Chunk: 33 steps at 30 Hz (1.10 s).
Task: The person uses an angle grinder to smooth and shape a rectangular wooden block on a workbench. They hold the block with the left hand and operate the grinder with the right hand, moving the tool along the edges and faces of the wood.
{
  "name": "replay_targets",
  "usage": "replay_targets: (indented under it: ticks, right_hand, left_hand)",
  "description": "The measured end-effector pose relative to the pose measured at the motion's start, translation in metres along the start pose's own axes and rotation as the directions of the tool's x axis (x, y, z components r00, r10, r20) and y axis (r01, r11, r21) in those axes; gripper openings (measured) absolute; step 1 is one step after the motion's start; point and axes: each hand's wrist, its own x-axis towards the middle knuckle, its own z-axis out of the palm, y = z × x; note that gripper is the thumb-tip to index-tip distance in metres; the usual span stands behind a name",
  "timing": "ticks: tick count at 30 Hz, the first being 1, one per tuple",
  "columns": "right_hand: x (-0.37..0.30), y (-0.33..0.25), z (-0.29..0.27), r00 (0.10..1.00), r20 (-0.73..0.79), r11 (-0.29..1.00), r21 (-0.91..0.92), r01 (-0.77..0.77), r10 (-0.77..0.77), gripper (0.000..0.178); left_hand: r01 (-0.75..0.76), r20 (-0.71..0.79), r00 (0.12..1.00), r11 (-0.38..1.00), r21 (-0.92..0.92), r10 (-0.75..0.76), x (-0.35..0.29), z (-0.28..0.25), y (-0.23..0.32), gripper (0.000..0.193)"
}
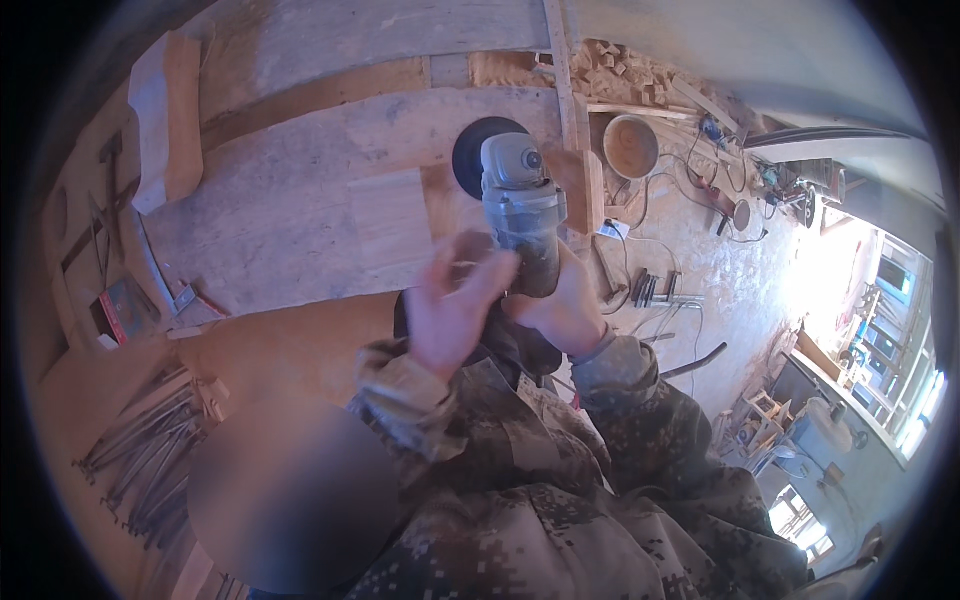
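An angle grinder [525,215] with a grey head and a round dark disc [478,155] is held up in front of me, over the right part of the workbench. Wrapped round its dark body is my right hand [568,310]. My left hand [455,300] is beside the grinder's body, its fingers bent and smeared by motion; whether they touch the tool or hold anything cannot be made out. Beyond the hands, a pale wooden board [390,225] lies flat on the workbench [260,210], partly behind the grinder.
A curved wooden piece [168,125] stands at the bench's far left. Right of the bench are a round wooden bowl [631,147], wood offcuts [625,75], cables and another power tool [715,195] on the floor. Several metal bars [150,455] lie at lower left.
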Motion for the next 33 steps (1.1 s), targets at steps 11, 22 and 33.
replay_targets:
  ticks: [11, 22, 33]
  right_hand:
    - [0.0, -0.001, 0.003, 0.996, 0.072, 0.987, -0.156, -0.036, 0.047, 0.056]
    - [0.005, -0.003, 0.011, 0.998, 0.06, 0.979, -0.204, -0.01, 0.022, 0.057]
    - [0.005, 0.007, 0.008, 0.999, -0.033, 0.961, -0.278, -0.004, -0.005, 0.06]
  left_hand:
    - [-0.151, -0.244, 0.919, 0.849, 0.507, 0.309, 0.116, -0.113, -0.041, 0.069]
    - [-0.106, -0.225, 0.915, 0.736, 0.669, 0.336, 0.112, -0.103, -0.034, 0.068]
    - [-0.116, -0.219, 0.92, 0.758, 0.642, 0.326, 0.113, -0.104, -0.033, 0.066]
